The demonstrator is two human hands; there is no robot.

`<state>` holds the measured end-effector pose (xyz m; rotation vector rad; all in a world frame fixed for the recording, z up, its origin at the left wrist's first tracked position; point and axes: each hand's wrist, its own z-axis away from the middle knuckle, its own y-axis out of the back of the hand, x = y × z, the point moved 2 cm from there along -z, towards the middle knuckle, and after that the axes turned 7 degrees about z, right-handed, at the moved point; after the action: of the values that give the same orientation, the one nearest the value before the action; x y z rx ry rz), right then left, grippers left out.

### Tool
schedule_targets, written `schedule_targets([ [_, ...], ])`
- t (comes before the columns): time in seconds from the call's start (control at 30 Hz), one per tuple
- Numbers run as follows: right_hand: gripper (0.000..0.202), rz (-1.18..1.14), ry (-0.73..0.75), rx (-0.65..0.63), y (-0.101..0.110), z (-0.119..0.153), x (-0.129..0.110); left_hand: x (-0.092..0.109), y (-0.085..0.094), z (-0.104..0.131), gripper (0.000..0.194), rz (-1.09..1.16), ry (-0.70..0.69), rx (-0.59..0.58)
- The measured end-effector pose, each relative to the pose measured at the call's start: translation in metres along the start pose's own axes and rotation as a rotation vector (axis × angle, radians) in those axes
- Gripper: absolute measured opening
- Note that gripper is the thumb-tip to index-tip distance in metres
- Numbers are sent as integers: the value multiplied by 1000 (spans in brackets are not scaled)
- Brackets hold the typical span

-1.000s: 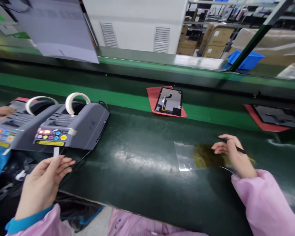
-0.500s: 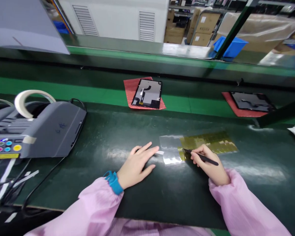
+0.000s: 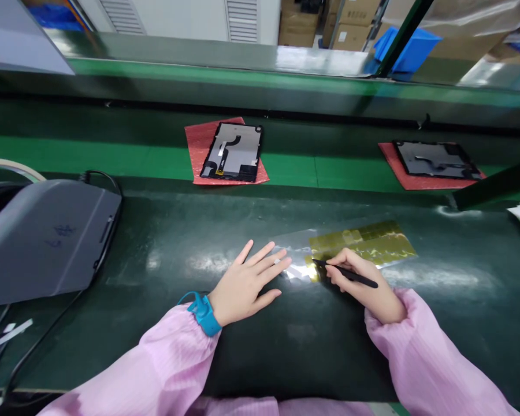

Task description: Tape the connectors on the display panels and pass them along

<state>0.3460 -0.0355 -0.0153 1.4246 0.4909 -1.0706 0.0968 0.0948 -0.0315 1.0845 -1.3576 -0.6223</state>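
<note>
The work looks partway along. On the dark green desk [image 3: 329, 358], translucent amber film [image 3: 381, 237] covers the right part of a clear plastic sheet [image 3: 299, 238]; the left part shows no amber, and no piece is visibly lifted off. The left hand [image 3: 246, 289] lies flat, palm down, fingers spread over the clear end, gripping nothing. The right hand [image 3: 370, 297] has its fingers closed around a slim black tweezer-like tool [image 3: 359, 277], its tip at the amber's left edge; whether that edge is loose, I cannot tell. Two grey, black-edged flat panels [image 3: 247, 151] lie behind, untouched, on red sheets [image 3: 199, 144].
</note>
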Motion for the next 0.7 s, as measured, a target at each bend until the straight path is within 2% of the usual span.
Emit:
schedule_targets([
  [0.23,20,-104,-16,25,-3,-2,12,1,3,-2,63,16,16,-18],
  [0.33,19,-172,27,51,-5,0,15,1,2,-2,64,27,24,-12],
  [0.47,20,-275,149,202,-2,0,12,-1,1,-1,63,29,13,0],
  [0.57,22,-253,231,410,17,-14,19,-2,1,0,61,23,4,10],
  [0.63,22,-136,251,585,45,-33,33,-3,1,1,61,15,-3,30],
  [0.7,24,124,214,727,82,-58,51,-4,2,2,63,5,-16,56],
])
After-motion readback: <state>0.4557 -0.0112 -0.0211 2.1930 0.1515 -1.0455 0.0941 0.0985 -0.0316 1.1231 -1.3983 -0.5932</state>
